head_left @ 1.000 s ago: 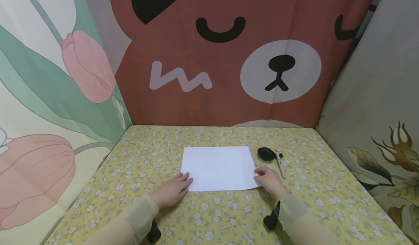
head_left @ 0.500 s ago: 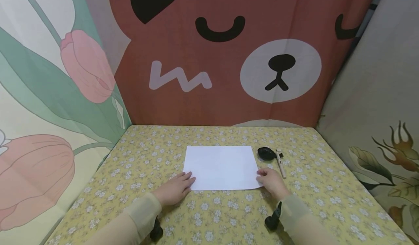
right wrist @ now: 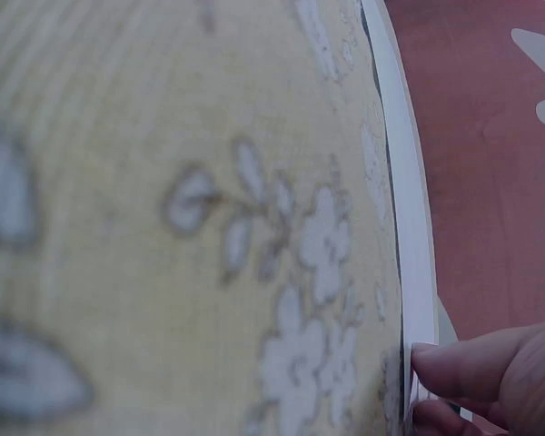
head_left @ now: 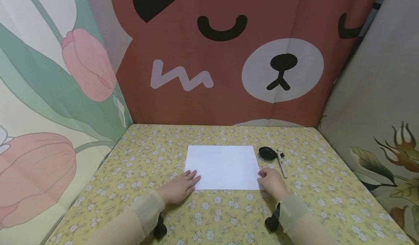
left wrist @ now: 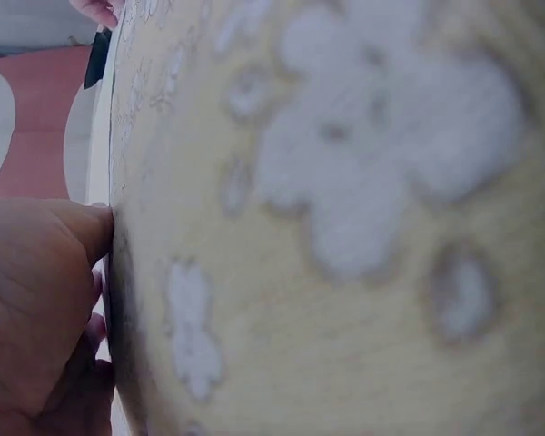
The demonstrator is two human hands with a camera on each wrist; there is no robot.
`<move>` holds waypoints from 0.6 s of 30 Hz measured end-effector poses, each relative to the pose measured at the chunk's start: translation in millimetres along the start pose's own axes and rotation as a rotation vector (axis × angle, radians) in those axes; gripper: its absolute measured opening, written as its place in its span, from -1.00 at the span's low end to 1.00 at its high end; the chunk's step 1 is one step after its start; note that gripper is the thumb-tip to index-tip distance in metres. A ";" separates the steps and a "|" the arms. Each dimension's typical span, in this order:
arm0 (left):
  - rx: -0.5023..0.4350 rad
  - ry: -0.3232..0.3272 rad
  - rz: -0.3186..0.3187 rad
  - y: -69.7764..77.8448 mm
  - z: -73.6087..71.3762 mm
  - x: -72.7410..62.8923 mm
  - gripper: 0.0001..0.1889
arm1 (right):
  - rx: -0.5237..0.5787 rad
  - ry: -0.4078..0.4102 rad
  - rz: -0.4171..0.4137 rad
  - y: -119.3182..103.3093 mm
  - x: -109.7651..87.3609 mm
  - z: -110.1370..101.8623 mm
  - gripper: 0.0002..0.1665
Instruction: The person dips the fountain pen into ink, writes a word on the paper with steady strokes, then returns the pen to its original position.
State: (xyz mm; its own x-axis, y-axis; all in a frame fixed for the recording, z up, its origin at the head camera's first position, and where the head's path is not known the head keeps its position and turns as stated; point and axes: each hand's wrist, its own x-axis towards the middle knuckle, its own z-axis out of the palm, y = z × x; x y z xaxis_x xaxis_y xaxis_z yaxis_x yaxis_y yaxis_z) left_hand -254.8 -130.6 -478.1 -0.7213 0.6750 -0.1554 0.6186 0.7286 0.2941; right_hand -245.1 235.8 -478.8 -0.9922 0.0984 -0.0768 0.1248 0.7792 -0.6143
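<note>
A blank white sheet of paper [head_left: 223,168] lies on the yellow flowered cloth in the head view. At its near left corner my left hand [head_left: 178,188] rests with straight, slightly spread fingers on top of the sheet. My right hand [head_left: 273,183] pinches the near right edge between thumb and curled fingers. From the right wrist, the thumb [right wrist: 459,365] shows right at the white edge of the paper [right wrist: 411,218]. The left wrist view has the left hand [left wrist: 34,309] low against the table surface, its fingertips partly hidden.
Right of the paper lie a black oval object [head_left: 267,153] and a beige pen [head_left: 282,164]. The flowered tablecloth [head_left: 222,216] spreads around them. Printed curtains hang at the back [head_left: 183,107] and on both sides. A black wrist camera [head_left: 272,222] hangs below the right sleeve.
The paper has slid slightly to the right, and the left hand has moved right with it. Its near right corner, a little bowed before, now looks flatter. The right hand has barely shifted.
</note>
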 end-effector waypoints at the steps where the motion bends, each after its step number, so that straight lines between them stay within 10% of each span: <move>1: 0.004 -0.002 0.001 -0.7 0.7 0.3 -0.47 | -0.039 0.010 -0.028 -0.2 -0.6 0.1 -0.69; 9: 0.008 0.008 0.027 -10.6 12.8 5.6 -0.35 | -0.221 -0.016 -0.291 -2.7 -9.2 2.9 -0.67; 18: -0.027 0.034 0.041 -8.8 13.0 4.8 -0.35 | -0.190 -0.088 -0.276 -2.9 -12.2 -1.6 -0.64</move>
State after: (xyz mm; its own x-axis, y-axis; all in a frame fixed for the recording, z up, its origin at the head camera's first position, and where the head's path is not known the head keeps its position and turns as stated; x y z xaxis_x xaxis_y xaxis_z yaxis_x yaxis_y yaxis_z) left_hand -259.6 -132.3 -493.7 -0.7060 0.6995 -0.1111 0.6395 0.6969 0.3246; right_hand -233.4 233.3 -474.8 -0.9837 -0.1795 -0.0003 -0.1589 0.8711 -0.4647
